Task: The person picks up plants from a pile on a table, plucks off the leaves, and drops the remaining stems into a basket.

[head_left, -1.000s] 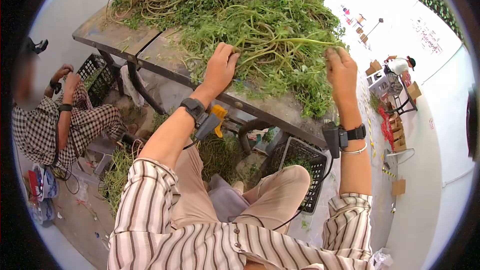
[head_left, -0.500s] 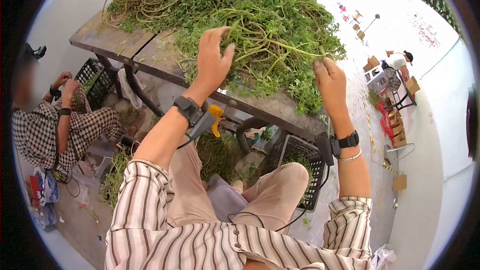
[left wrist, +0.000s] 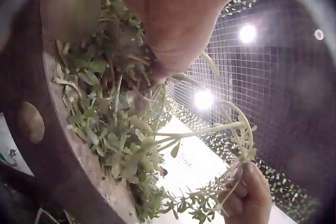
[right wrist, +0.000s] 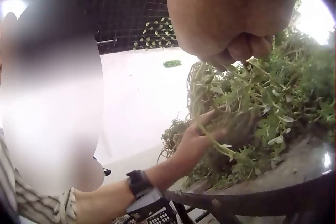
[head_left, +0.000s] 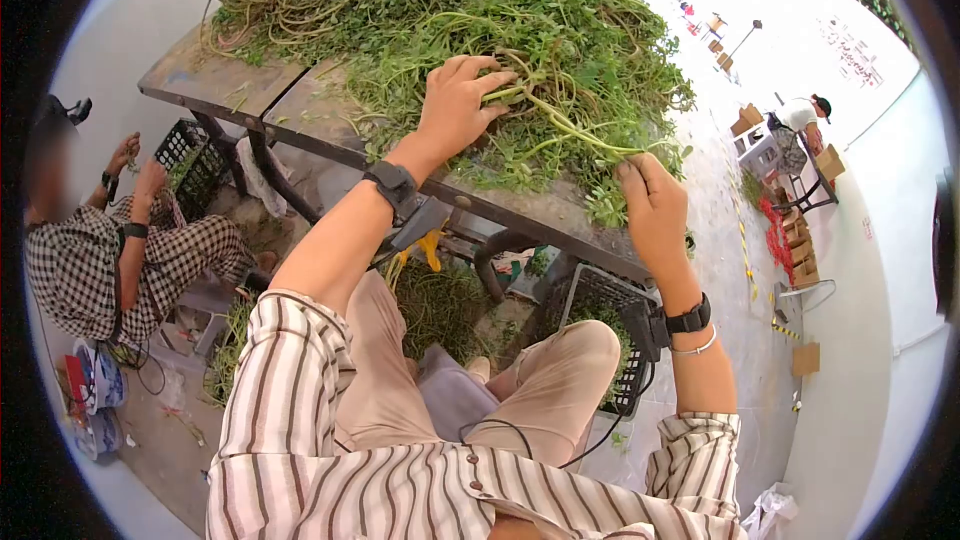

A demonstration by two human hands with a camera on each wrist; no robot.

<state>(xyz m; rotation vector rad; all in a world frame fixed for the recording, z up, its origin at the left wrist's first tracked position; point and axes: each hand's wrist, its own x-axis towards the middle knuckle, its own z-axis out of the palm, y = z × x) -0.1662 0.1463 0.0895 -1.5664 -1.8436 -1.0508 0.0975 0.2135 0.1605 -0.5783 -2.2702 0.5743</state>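
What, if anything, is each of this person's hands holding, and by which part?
The right hand pinches a long, thin, pale-green plant stem near its outer end; whether the left hand grips it too cannot be told.

The stems [head_left: 578,132] look smooth, the bench [head_left: 222,82] matt and scuffed, the shirt [head_left: 295,380] cloth, the crates [head_left: 563,298] plastic.
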